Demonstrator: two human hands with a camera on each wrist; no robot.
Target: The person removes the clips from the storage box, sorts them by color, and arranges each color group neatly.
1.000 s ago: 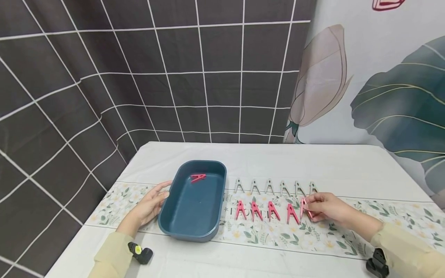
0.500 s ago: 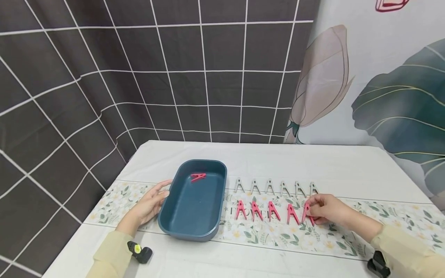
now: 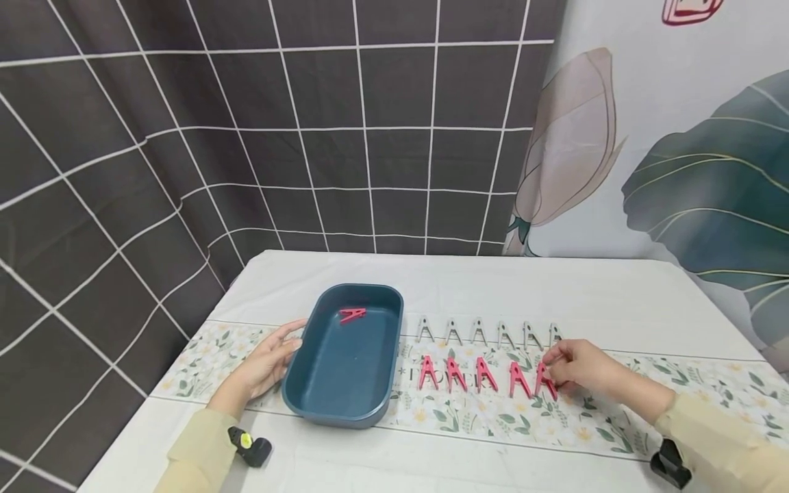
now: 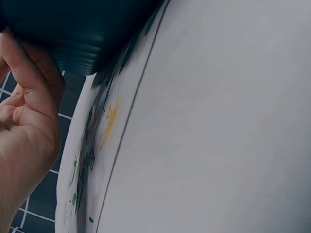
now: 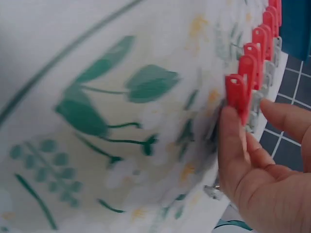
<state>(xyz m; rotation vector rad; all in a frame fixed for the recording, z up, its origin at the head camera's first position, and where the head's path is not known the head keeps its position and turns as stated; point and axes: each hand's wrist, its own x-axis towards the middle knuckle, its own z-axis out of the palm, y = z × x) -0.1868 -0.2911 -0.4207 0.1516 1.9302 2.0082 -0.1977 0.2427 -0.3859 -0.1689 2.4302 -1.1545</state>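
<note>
My left hand (image 3: 266, 363) rests against the left side of a blue rectangular plastic basin (image 3: 296, 394), its fingertips at the rim. In the left wrist view, the fingers (image 4: 31, 77) touch the basin's dark outer wall (image 4: 73, 43). One red clothespin (image 3: 353, 315) lies inside the basin. My right hand (image 3: 579, 370) is at the rightmost red clothespin (image 3: 545, 381) of a row lying on the table. A fingertip touches that red clothespin (image 5: 236, 92) in the right wrist view, while the thumb stands apart from it.
Several more red clothespins (image 3: 484, 374) continue the row leftward. Behind them runs a row of grey clothespins (image 3: 477, 331). A floral strip (image 3: 678, 383) crosses the white tablecloth (image 3: 493, 287). A dark gridded curtain (image 3: 394, 164) hangs behind the table.
The red clothespin in my right hand has gone from upright to lying at the right end of the row, and the fingers have eased off it. The left hand stays at the basin.
</note>
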